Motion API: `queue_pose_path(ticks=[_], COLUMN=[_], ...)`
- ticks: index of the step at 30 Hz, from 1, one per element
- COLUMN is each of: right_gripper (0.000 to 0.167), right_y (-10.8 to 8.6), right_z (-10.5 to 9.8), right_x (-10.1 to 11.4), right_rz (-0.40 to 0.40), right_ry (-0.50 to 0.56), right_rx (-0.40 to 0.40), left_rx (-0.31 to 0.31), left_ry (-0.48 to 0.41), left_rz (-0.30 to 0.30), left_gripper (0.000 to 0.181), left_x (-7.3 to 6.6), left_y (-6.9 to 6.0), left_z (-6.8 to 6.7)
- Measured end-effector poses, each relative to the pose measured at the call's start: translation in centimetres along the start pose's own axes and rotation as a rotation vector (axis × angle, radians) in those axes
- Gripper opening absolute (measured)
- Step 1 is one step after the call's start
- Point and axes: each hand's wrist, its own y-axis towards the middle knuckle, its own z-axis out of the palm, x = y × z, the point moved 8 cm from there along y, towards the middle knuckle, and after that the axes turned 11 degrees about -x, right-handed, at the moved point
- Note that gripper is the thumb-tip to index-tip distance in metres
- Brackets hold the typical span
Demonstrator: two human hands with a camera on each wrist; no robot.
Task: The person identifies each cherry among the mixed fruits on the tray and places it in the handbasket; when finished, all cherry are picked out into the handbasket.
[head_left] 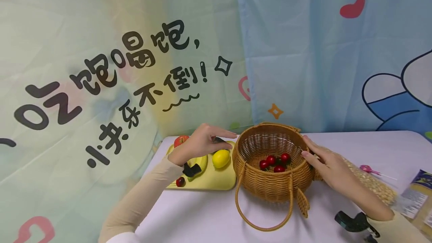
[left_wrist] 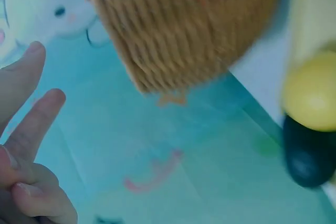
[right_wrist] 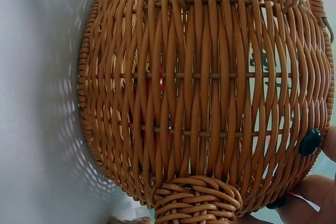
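Note:
A brown wicker basket (head_left: 273,186) stands on the table with its handle hanging down in front. Inside it lie several small red fruits (head_left: 271,159) that look like cherries. My right hand (head_left: 332,164) touches the right side of the rim with its fingertips, which also show in the right wrist view beside a dark button eye (right_wrist: 310,142) on the weave. My left hand (head_left: 207,140), thumb and index finger extended, hovers above a yellow tray (head_left: 216,183), left of the basket and apart from it. Below that hand lie a lemon (head_left: 221,159) and a dark glossy oval item (left_wrist: 310,156).
The tray also carries a red apple (head_left: 181,140), a yellow banana-like fruit (head_left: 202,164) and a dark red fruit (head_left: 180,182). Right of the basket lie a bag of pale kernels (head_left: 371,183), a pink-handled thin tool (head_left: 366,168) and a packet (head_left: 416,198). A printed curtain (head_left: 280,48) hangs behind.

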Motion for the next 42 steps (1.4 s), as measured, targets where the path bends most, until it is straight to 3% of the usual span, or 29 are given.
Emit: queue_pose_path(ticks=[6,11,16,21,26,34,42], right_gripper=[0.064,0.063,0.063,0.063,0.064,0.064,0.063], right_y=[0.0,0.0,0.2,0.2,0.2,0.0,-0.1], right_z=[-0.1,-0.4,-0.4,-0.3,-0.3,0.0,-0.1], right_x=[-0.2,-0.3,-0.2,-0.2,-0.2,-0.1,-0.1], right_rz=[0.009,0.012,0.000,0.013,0.012,0.013,0.005], right_ry=[0.008,-0.002,-0.006,-0.011,-0.012,0.005,0.000], right_rx=[0.004,-0.002,-0.002,0.009,0.009,0.010,-0.001], left_rx=[-0.085,-0.060,0.023,0.065,0.117,0.183,0.169], left_ry=[0.069,0.143,0.224,0.330,0.387,0.471,0.465], left_rz=[-0.226,-0.359,-0.436,-0.447,-0.443,-0.470,-0.452], left_gripper=[0.030,0.030,0.029,0.026,0.026,0.022,0.020], left_x=[3.8,5.8,6.7,6.9,6.9,7.9,8.1], left_y=[-5.8,-9.5,-13.1,-16.0,-17.6,-18.9,-19.5], left_z=[-2.4,-3.0,-3.2,-3.7,-3.4,-2.1,-1.8])
